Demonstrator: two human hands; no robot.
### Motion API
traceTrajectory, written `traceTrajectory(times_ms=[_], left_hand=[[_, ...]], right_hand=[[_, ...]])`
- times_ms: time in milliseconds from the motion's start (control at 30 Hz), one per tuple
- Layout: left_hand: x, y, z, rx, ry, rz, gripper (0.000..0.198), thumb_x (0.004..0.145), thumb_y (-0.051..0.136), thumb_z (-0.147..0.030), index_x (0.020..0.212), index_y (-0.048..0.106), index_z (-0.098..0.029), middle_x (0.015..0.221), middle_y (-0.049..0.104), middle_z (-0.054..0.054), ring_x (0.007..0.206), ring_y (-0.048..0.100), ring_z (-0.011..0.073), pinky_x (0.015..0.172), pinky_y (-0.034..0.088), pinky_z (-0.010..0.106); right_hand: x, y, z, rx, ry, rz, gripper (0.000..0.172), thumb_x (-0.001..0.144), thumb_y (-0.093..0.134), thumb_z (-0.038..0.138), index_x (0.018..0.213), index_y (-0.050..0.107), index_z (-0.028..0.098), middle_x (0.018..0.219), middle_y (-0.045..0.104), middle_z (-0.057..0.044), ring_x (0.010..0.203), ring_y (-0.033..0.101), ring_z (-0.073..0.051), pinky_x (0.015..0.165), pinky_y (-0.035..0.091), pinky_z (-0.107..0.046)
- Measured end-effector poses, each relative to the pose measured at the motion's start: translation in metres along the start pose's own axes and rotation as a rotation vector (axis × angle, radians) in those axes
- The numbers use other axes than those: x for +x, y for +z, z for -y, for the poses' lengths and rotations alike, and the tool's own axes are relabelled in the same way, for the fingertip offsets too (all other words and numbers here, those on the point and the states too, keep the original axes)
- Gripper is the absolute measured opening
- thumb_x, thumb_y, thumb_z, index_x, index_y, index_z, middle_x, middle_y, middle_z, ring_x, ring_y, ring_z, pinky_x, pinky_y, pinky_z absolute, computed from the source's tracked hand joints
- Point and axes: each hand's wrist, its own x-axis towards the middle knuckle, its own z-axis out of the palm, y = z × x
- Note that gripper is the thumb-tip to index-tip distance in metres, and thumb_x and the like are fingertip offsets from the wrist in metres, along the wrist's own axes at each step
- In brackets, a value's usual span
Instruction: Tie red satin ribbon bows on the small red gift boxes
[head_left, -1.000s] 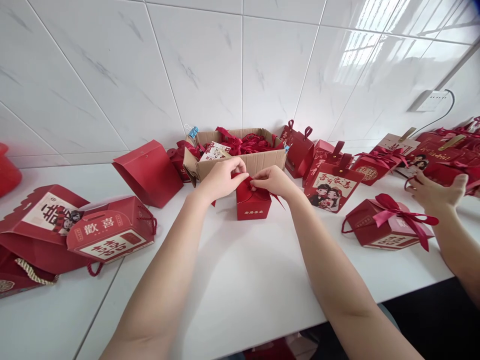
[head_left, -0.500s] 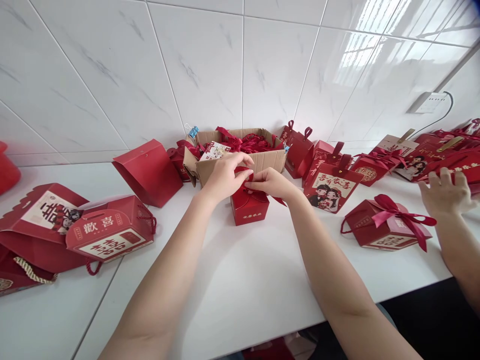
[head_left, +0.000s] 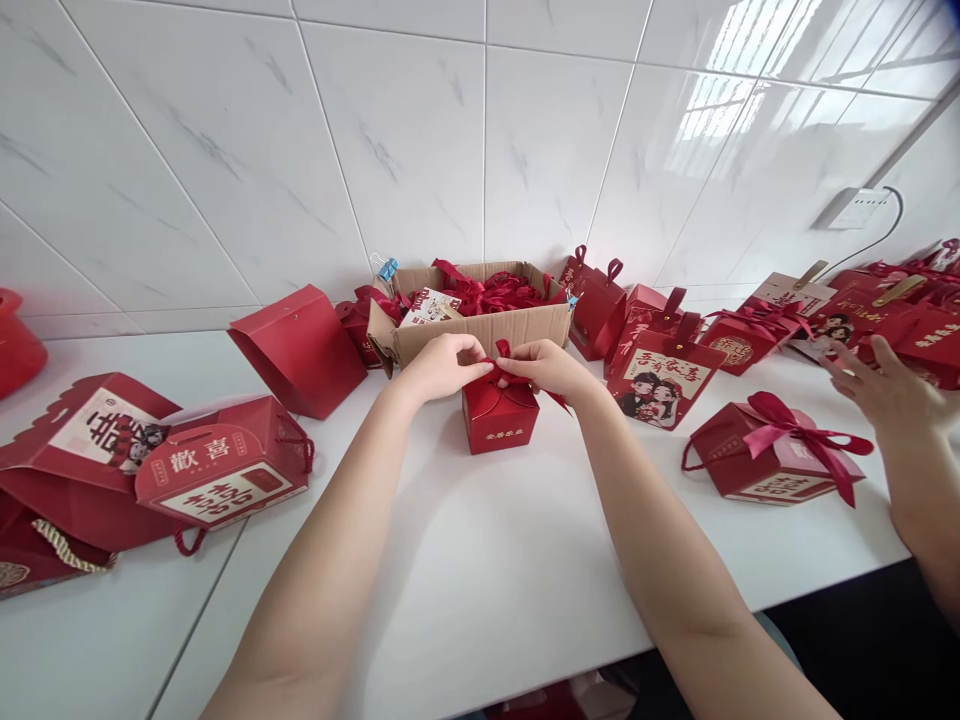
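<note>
A small red gift box point(head_left: 500, 422) with gold lettering stands on the white table point(head_left: 480, 560) in front of me. Both my hands sit on its top. My left hand point(head_left: 441, 366) pinches one end of a dark red ribbon point(head_left: 501, 360) and my right hand point(head_left: 541, 366) pinches the other, fingers closed. A ribbon tail hangs down at the box's right side.
An open cardboard box point(head_left: 480, 318) full of red ribbons stands behind by the tiled wall. Red gift boxes and bags lie left point(head_left: 222, 470) and right point(head_left: 772, 455). Another person's hand point(head_left: 885, 385) reaches over boxes at the far right.
My hands have dropped from a raised ribbon loop to pinching it close to the box top. The other person's hand has shifted over the boxes at right.
</note>
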Motion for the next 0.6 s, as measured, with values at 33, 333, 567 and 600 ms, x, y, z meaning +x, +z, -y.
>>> traceTrajectory(times_ms=[33,333,567,600], left_hand=[[0.0,0.0,0.0,-0.008,0.012,-0.004,0.024,0.078,0.062,-0.046,0.073,0.061,-0.023,0.077,0.068,0.003,0.067,0.06,0.0186,0.054,0.042,0.028],[0.003,0.009,-0.001,-0.403,-0.022,0.066,0.023,0.07,0.069,-0.028,0.08,0.049,-0.021,0.08,0.069,0.002,0.078,0.066,0.0193,0.069,0.049,0.032],[0.003,0.011,-0.001,-0.315,-0.015,0.005,0.025,0.071,0.069,-0.024,0.088,0.051,-0.02,0.084,0.068,0.003,0.08,0.064,0.019,0.072,0.047,0.033],[0.003,0.011,-0.001,-0.29,-0.008,0.003,0.025,0.072,0.068,-0.024,0.089,0.05,-0.02,0.085,0.068,0.003,0.081,0.063,0.0192,0.073,0.046,0.033]], right_hand=[[0.0,0.0,0.0,0.024,0.006,-0.005,0.024,0.081,0.065,0.038,0.078,0.069,0.014,0.079,0.074,-0.007,0.059,0.052,-0.008,0.049,0.034,-0.021],[0.002,0.004,0.001,0.132,0.088,-0.116,0.03,0.078,0.072,0.028,0.082,0.043,0.021,0.074,0.074,-0.006,0.067,0.063,-0.013,0.042,0.034,-0.017],[0.0,0.007,0.003,0.15,0.004,-0.094,0.023,0.077,0.07,0.027,0.074,0.049,0.02,0.068,0.072,-0.003,0.063,0.064,-0.012,0.041,0.033,-0.015],[0.0,0.008,0.003,0.146,0.005,-0.105,0.021,0.076,0.071,0.028,0.075,0.052,0.019,0.068,0.072,-0.002,0.063,0.064,-0.012,0.041,0.034,-0.015]])
